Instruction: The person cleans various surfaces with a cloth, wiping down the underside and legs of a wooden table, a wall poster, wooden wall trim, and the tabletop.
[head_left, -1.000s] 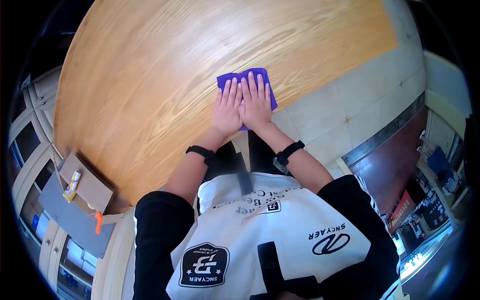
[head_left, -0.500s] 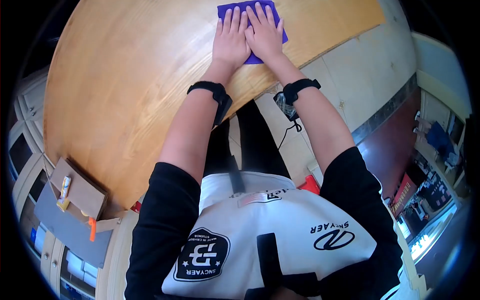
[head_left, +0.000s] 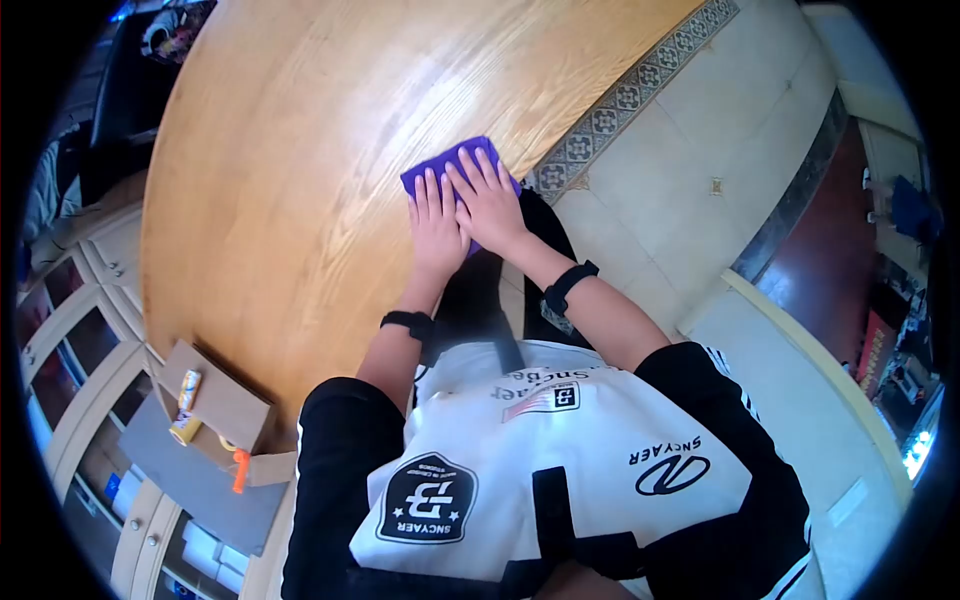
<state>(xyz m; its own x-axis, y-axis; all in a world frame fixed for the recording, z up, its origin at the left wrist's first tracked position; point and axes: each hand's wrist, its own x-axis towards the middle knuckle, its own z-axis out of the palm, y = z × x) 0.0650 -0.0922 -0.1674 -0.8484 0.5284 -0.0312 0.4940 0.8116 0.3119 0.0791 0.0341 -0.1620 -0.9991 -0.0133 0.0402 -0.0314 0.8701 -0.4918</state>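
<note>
A folded purple cloth (head_left: 450, 160) lies on the wooden table (head_left: 300, 150), close to its edge. Flat on the cloth's left part rests my left hand (head_left: 437, 228), its fingers stretched out. My right hand (head_left: 490, 205) presses flat on the cloth beside it, fingers spread, its thumb side touching my left hand. The cloth's upper edge and corners show around my fingertips; its middle is hidden beneath my hands.
An open cardboard box (head_left: 225, 395) with a yellow tube (head_left: 187, 405) and an orange object (head_left: 240, 470) stands at the lower left, near pale cabinets (head_left: 130, 480). Tiled floor (head_left: 680, 180) lies to the right, bordered by a low wall (head_left: 800, 370).
Both hands and the cloth went forward, away from my body, then came back nearer. The view has shifted, showing more patterned floor border.
</note>
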